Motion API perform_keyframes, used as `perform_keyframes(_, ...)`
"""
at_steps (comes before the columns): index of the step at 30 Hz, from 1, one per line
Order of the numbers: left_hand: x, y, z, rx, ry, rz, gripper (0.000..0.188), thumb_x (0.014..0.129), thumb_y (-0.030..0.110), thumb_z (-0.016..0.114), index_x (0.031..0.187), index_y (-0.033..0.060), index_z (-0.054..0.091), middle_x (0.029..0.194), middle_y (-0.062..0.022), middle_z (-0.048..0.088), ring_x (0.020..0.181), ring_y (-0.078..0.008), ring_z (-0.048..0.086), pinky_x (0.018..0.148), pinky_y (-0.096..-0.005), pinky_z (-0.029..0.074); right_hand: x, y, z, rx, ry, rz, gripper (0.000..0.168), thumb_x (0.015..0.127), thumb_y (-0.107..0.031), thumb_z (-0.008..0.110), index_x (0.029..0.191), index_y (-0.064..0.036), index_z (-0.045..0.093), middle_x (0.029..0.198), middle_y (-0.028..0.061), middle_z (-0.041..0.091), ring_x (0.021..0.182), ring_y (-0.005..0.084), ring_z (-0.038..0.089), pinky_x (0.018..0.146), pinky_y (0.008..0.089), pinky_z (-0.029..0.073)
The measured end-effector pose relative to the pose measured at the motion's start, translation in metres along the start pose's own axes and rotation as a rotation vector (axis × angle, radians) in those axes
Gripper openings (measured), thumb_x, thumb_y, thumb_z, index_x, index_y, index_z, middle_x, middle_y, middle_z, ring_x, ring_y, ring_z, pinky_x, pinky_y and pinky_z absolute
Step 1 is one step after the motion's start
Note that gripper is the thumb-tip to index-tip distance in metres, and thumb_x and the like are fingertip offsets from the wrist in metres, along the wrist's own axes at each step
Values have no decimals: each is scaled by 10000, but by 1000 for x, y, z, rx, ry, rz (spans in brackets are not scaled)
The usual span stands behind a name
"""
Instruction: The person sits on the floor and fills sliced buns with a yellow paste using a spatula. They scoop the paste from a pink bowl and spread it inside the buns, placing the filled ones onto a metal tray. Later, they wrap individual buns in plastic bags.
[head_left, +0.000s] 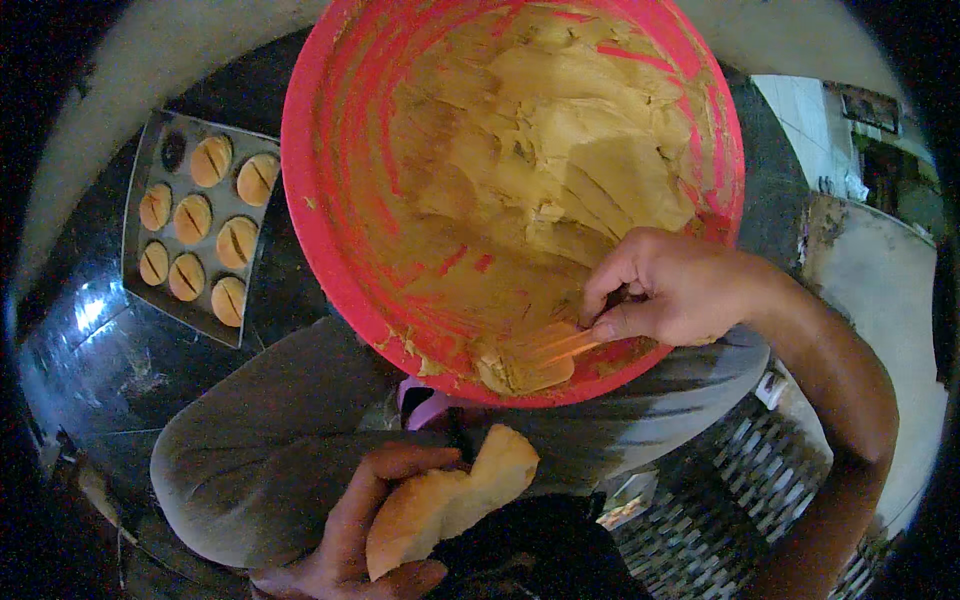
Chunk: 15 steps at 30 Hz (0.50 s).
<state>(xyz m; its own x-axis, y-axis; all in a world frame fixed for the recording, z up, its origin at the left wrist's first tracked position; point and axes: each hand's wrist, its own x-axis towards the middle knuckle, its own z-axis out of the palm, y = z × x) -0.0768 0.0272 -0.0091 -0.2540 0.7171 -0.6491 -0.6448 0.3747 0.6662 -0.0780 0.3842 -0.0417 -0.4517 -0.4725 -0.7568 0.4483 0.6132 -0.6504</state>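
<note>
A large red plastic basin (300, 187) stands in front of me, thickly smeared with a yellow-brown cream (547, 150). My right hand (667, 292) pinches an orange spatula (559, 345) over the basin's near rim. Cream coats the spatula's blade, which lies against the inner wall. Below the basin, above my lap, my left hand (367, 502) grips a bread bun (450, 502). The bun is split and spread apart, its pale inside partly visible; it is apart from the spatula.
On the dark tiled surface at left lies a metal baking tray (202, 326) with several round buns (193, 219), each slit across the top. My knee (217, 487) is beside it. A woven seat (750, 480) shows at lower right.
</note>
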Motion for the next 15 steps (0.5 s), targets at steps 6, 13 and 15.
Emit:
perform_keyframes(6, 3, -4, -2, -118, -18, -27, 829, 725, 353, 775, 1369, 3, 388, 1344, -183, 510, 1234, -308, 553, 1033, -441, 448, 14, 1, 14, 162, 69, -2, 108, 909, -81, 681, 960, 15, 681, 795, 14, 664, 741, 77, 588, 664, 256, 484)
perform_keyframes(13, 1, 5, -1, 7, -26, 10, 791, 784, 364, 722, 1393, 2, 371, 1365, -186, 487, 1290, -318, 499, 1068, -446, 407, 30, -10, 29, 352, 247, 25, 114, 933, -106, 665, 969, 1, 676, 776, -2, 636, 699, 67, 559, 617, 250, 456)
perform_keyframes(15, -1, 7, -2, 23, -27, 6, 785, 795, 367, 715, 1396, 2, 367, 1378, -186, 475, 1298, -315, 491, 1070, -446, 405, 36, -17, 31, 424, 277, 35, 126, 940, -131, 663, 966, -9, 671, 750, -11, 610, 666, 62, 537, 583, 249, 434)
